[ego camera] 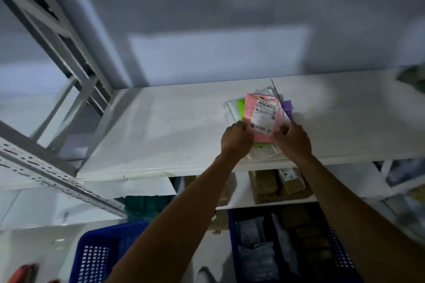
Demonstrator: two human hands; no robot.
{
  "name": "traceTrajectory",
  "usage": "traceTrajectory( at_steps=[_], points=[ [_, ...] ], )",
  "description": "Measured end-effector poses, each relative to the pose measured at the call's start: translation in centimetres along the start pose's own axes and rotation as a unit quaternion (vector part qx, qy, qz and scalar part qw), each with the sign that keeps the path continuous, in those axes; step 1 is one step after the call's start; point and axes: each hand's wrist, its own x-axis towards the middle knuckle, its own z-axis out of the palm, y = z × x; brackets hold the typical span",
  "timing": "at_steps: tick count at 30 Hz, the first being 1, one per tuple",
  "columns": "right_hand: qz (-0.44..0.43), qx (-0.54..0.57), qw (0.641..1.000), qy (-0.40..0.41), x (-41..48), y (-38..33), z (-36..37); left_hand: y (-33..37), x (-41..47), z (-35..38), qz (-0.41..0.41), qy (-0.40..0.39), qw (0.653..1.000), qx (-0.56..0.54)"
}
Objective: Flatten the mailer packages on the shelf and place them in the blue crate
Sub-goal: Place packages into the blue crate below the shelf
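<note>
Mailer packages (232, 110) lie in a small stack on the white shelf (161, 133), directly under and just beyond both hands. On top is the pink mailer (251, 110) with a printed label (its text is too blurred to read). The left hand (236, 138) has its fingers curled over the mailer's near left corner, and the right hand (293, 139) is curled on the near right corner, so both grip it. The knuckles hide the fingertips, and I cannot tell whether they also catch the sheets beneath. A green mailer (241, 107) peeks out beyond the left hand and a purple mailer (287, 105) beyond the right; only slivers of each show, and the pale ones below blend into the shelf. Under the right forearm sits the blue crate (232, 232), which holds grey bags and brown parcels, partly covered by the arm and dim. Below the left forearm a second blue crate (99, 257) is cut off by the frame edge. Brown packages (271, 186) rest on the lower shelf between the forearms.
</note>
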Motion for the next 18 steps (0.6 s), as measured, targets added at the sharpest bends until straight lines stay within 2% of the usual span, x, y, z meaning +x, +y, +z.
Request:
traceTrajectory(
  at_steps=[4,7,12,14,18],
  points=[
    [-0.005,0.024,1.0,0.018,0.4,-0.7,0.9,-1.2,0.6,-0.8,-0.04,0.046,0.995,-0.073],
    [-0.002,0.069,0.998,-0.01,0.0,-2.5,2.1,-2.2,0.4,-2.4,-0.072,0.072,0.989,-0.106],
    [-0.059,0.119,0.99,-0.052,-1.5,-6.1,5.5,-6.1,-0.3,-5.3,-0.116,0.089,0.98,-0.137],
    [-0.084,0.099,0.988,-0.081,-2.3,-7.1,7.1,-8.1,-1.1,-6.3,-0.136,0.101,0.98,-0.102],
    [-0.131,0.014,0.98,-0.148,-4.0,-8.0,10.8,-11.9,-3.5,-7.1,-0.177,0.129,0.975,0.045]
  ],
)
